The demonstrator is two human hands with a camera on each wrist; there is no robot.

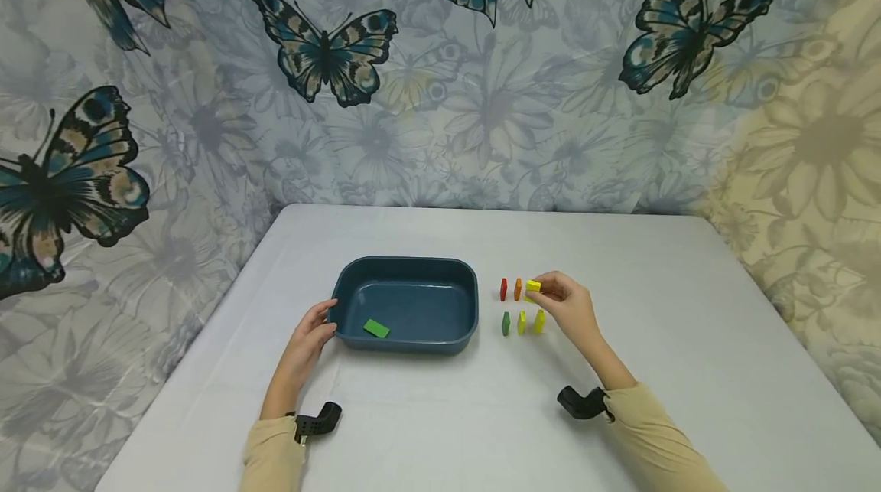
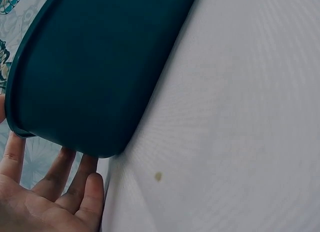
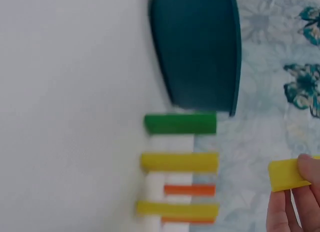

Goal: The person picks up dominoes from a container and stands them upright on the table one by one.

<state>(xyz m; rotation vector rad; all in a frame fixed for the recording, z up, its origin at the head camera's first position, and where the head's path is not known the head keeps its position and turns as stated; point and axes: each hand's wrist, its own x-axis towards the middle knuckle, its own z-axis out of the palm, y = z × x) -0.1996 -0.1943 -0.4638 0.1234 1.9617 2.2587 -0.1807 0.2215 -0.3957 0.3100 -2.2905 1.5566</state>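
My right hand (image 1: pixel 566 307) pinches a small yellow block (image 1: pixel 533 286) between thumb and fingers, above the standing blocks. In the right wrist view the same yellow block (image 3: pixel 286 175) shows at the fingertips. Under the hand stand a red block (image 1: pixel 503 290), an orange block (image 1: pixel 518 290), a green block (image 1: pixel 505 324) and two yellow-toned blocks in front. My left hand (image 1: pixel 307 341) touches the left end of a dark teal dish (image 1: pixel 420 347); in the left wrist view its extended fingers rest against the dish wall (image 2: pixel 85 82). A bright green block (image 1: pixel 376 328) lies flat inside the dish.
A white-covered table (image 1: pixel 427 431) carries the dish, with the two rows of blocks to its right. Butterfly-patterned cloth (image 1: pixel 482 117) hangs behind and at the sides. Each wrist wears a black camera mount (image 1: pixel 581 403).
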